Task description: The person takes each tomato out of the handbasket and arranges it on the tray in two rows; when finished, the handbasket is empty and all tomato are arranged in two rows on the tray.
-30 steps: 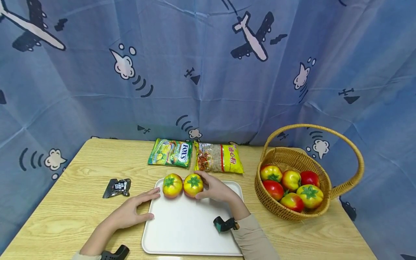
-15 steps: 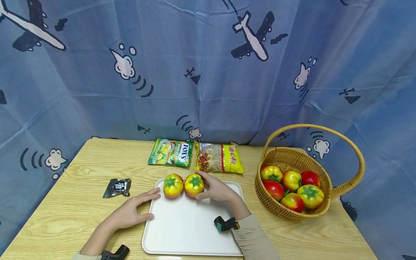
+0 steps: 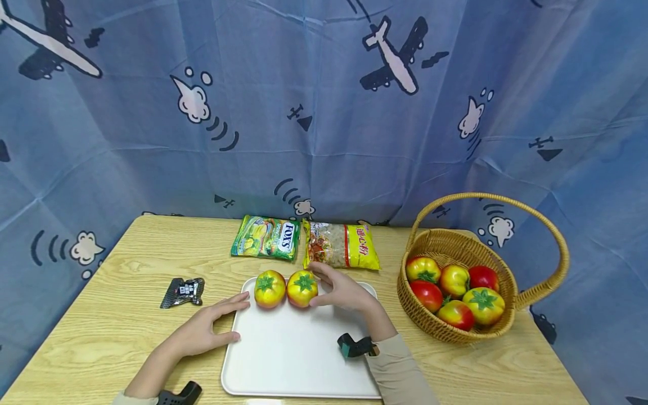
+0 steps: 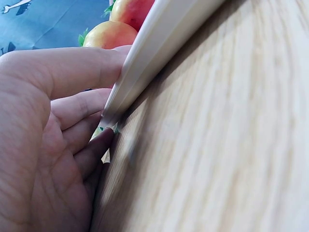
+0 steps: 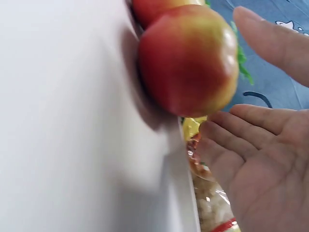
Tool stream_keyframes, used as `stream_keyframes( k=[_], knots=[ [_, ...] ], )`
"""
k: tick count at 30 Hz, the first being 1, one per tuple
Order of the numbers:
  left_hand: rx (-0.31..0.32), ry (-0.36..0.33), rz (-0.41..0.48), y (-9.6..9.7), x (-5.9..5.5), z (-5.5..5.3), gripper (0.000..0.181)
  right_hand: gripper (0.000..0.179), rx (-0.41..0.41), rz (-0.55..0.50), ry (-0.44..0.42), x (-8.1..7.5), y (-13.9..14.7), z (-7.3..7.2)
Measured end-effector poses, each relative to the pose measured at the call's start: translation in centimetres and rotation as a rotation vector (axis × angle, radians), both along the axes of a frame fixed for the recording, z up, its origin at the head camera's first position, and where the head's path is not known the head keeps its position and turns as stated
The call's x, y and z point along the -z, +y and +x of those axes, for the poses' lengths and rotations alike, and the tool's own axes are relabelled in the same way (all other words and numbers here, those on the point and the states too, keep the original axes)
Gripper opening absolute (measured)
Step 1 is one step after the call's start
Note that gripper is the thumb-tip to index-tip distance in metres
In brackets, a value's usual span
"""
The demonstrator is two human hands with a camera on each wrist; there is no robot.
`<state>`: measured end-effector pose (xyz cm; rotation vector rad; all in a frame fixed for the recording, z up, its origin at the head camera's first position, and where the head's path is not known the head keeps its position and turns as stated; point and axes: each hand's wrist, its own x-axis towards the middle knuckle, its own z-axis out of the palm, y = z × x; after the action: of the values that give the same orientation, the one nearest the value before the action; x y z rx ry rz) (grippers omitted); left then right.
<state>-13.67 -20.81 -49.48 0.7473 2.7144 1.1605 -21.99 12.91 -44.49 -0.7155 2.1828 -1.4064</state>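
Note:
Two red-and-yellow round fruits with green leafy tops, the left one point(image 3: 270, 293) and the right one point(image 3: 298, 299), sit side by side at the far edge of a white tray point(image 3: 298, 351). My left hand point(image 3: 194, 332) rests at the tray's left edge, its thumb and fingertips touching the rim point(image 4: 140, 58), fingers relaxed. Just right of the right fruit is my right hand point(image 3: 346, 291), thumb spread away from the fingers and nothing in its grasp. In the right wrist view a gap shows between the thumb and that fruit point(image 5: 190, 60), with fingertips close below it.
A wicker basket point(image 3: 420, 318) with a tall handle stands at the right, holding several similar fruits. Behind the tray lie a green candy bag point(image 3: 265, 238) and a yellow pasta bag point(image 3: 361, 247). A small black packet point(image 3: 182, 292) lies at the left.
My right hand has loosened from the right fruit and shifted slightly right, its fingers spreading. The fruits, tray and left hand stay where they were.

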Motion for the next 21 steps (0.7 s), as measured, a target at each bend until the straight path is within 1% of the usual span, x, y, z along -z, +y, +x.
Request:
stream_keyframes(
  k=[4,11,16,21],
  knots=[
    [-0.001,-0.001,-0.002,0.0,0.0,0.0,0.062,0.084,0.014,-0.012,0.032,-0.6,0.6,0.0],
    [-0.003,-0.004,0.004,0.0,0.0,0.0,0.062,0.076,0.053,-0.021,0.081,-2.4,1.7,0.2],
    [-0.007,-0.010,0.004,0.1,-0.1,0.0,0.063,0.075,0.073,-0.030,0.114,-3.6,3.0,0.4],
    [-0.010,-0.011,0.004,0.1,-0.1,0.1,0.063,0.075,0.107,-0.031,0.150,-5.1,4.5,0.9]
  ],
)
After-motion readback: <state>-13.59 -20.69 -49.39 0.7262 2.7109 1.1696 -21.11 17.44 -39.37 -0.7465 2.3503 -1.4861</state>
